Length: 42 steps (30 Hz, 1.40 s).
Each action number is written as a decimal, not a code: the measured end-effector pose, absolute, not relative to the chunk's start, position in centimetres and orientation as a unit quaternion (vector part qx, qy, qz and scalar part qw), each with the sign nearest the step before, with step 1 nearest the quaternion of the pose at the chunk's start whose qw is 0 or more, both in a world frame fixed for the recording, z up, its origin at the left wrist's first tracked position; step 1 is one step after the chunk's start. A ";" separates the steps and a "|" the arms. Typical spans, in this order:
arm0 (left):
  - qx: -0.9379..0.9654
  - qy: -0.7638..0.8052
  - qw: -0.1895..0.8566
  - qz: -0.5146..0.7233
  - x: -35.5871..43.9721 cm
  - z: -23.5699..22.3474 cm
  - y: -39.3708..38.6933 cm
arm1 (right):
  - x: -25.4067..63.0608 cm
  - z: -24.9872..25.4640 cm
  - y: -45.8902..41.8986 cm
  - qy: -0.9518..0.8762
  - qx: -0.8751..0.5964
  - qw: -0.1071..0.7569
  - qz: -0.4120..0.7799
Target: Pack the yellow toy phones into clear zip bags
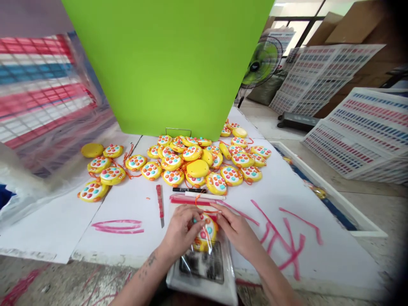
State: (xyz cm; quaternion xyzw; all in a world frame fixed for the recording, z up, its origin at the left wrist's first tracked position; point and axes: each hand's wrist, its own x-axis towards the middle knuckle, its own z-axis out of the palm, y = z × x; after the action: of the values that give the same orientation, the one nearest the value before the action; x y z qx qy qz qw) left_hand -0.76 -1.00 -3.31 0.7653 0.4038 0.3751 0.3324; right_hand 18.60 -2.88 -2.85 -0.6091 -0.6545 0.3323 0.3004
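Before me lies a yellow turtle-like toy (206, 229) with a white dotted top, with shiny clear plastic over its lower part. My left hand (183, 227) is closed, its fingertips pinching at the toy's upper left, at what looks like the clear plastic bag (208, 246). On the other side my right hand (237, 227) pinches at the upper right, beside the toy's orange cord (207, 211). Finger overlap hides the exact grips. Underneath is a stack of larger clear bags (219, 291) with a pink upper edge and a dark rectangle.
Several similar toys (172, 161) are heaped across the white table (121, 246). A red utility knife (160, 204), a black marker (189, 190) and a white pen (205, 196) lie near my hands. A green board (168, 63) stands behind. White crates (360, 136) and a fan (263, 63) are at right.
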 end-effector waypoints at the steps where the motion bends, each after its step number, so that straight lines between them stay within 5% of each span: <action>1: 0.764 0.398 0.347 0.371 -0.8 -3.3 -1.1 | 18.2 -2.8 -3.0 -0.652 -0.610 0.300 0.335; 6: 0.704 0.425 0.441 0.359 -0.9 -3.5 -1.6 | 17.5 -2.5 -3.0 -0.610 -0.601 0.396 0.331; 13: 0.713 0.410 0.338 0.458 -1.2 -4.0 -1.0 | 17.7 -1.7 -4.3 -0.563 -0.572 0.495 0.333; 17: 0.684 0.451 0.420 0.391 -1.1 -3.8 -0.9 | 17.8 -1.0 -4.7 -0.560 -0.573 0.520 0.298; 27: 0.694 0.458 0.446 0.332 -0.8 -2.5 -1.1 | 17.3 -1.3 -3.4 -0.711 -0.548 0.440 -0.006; 42: 0.779 0.429 0.339 0.305 -0.5 -3.6 -1.1 | 14.5 -1.4 -2.4 -0.836 -0.458 0.298 -0.051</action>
State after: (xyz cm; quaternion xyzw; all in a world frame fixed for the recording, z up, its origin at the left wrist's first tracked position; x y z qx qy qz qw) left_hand -0.50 -1.09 -3.59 0.7794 0.4294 0.3051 0.3391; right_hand 14.49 -2.36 -1.41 -0.4576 -0.8362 -0.0505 0.2980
